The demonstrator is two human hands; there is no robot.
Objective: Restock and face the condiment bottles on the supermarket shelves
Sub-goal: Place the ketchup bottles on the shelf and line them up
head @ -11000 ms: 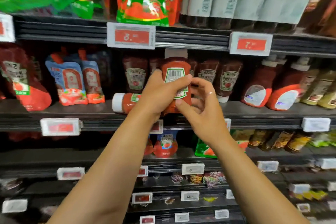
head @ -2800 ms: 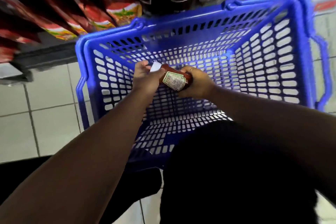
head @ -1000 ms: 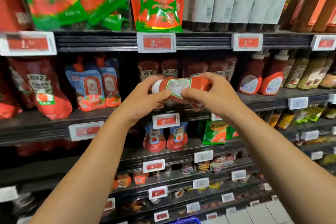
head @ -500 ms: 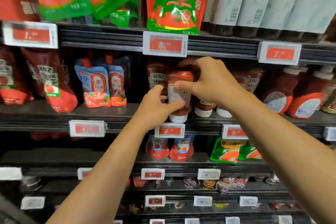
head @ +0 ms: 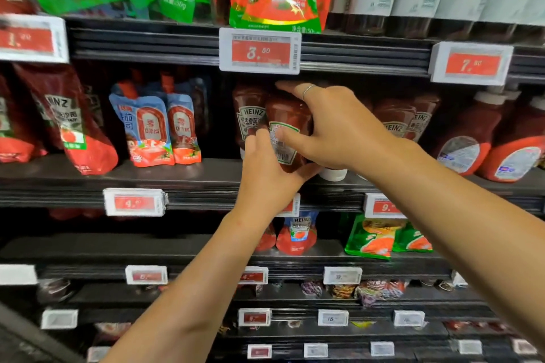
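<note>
A red Heinz ketchup bottle (head: pixel 287 115) stands cap-down at the front of the middle shelf (head: pixel 177 174), its back label with barcode facing me. My left hand (head: pixel 268 174) grips its lower part from below and the left. My right hand (head: pixel 333 127) grips it from the right and over the top; a ring shows on one finger. Another Heinz bottle (head: pixel 249 118) stands just left of it, label forward, and more Heinz bottles (head: pixel 398 118) stand to the right behind my right hand.
Blue ketchup pouches (head: pixel 153 130) and a red Heinz pouch (head: pixel 73 124) stand left on the same shelf. Larger red squeeze bottles (head: pixel 472 138) stand at the right. Price tags (head: pixel 259 50) line the shelf edges. Pouches and dark bottles fill the shelf above.
Both hands have pushed the ketchup bottle a little further in on the middle shelf, still cap-down. The camera has moved closer. Both hands keep their hold.
</note>
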